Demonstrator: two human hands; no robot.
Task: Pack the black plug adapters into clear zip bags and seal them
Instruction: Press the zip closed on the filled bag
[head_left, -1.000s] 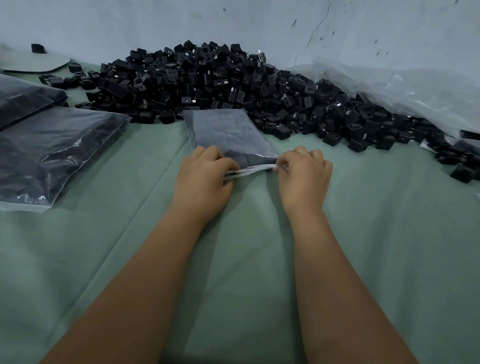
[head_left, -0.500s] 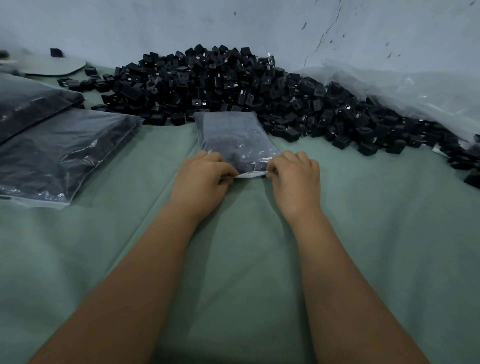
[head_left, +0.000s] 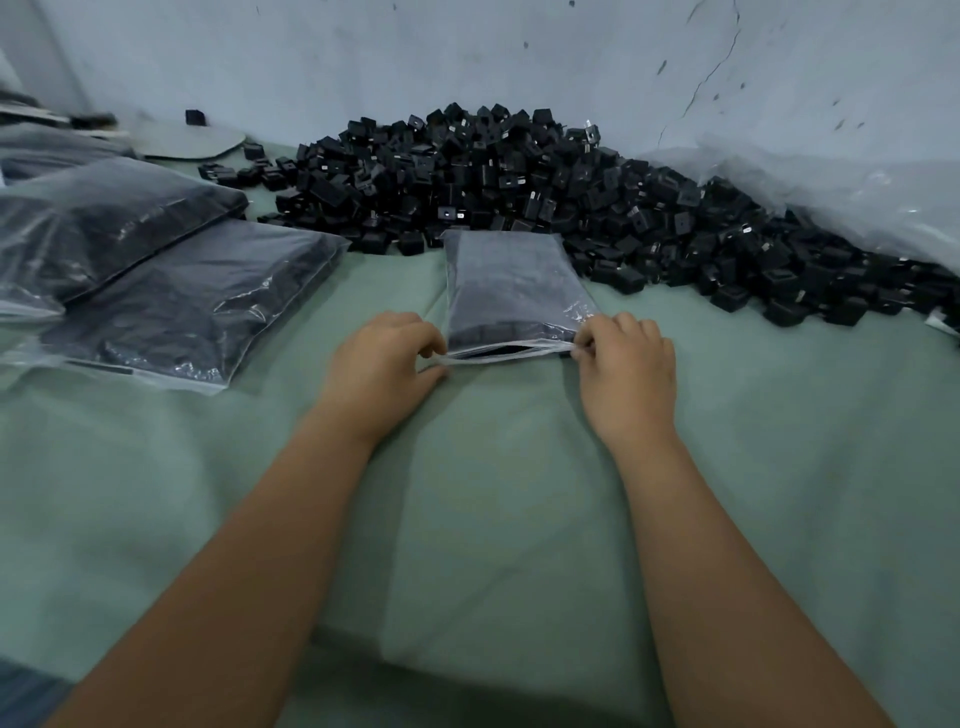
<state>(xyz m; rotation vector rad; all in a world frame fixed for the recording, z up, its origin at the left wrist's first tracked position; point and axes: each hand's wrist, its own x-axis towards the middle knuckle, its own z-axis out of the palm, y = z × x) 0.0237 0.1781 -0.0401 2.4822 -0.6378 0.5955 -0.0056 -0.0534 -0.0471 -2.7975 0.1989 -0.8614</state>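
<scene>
Green cloth (head_left: 493, 519) is covering the tabletop and carrying everything. Toward the left edge, 2 large filled bags (head_left: 171, 291) are lying flat, one overlapping the other, with a grey round plate (head_left: 192, 141) sitting beyond them near the far edge by the wall. Moving right, the left hand (head_left: 382, 364) is resting on the cloth and pinching the left end of the zip strip (head_left: 506, 355) of a clear zip bag (head_left: 511, 291), which is lying mid-table, packed with black adapters, its far end touching the heap. The strip is gaping slightly in the middle, showing a dark slit. The right hand (head_left: 626, 358) is pinching the strip's right end with curled fingers. Along the far edge, a big pile of loose black plug adapters (head_left: 545, 197) is spreading toward the right edge, where crumpled clear plastic sheeting (head_left: 841, 197) is lying against the wall.
</scene>
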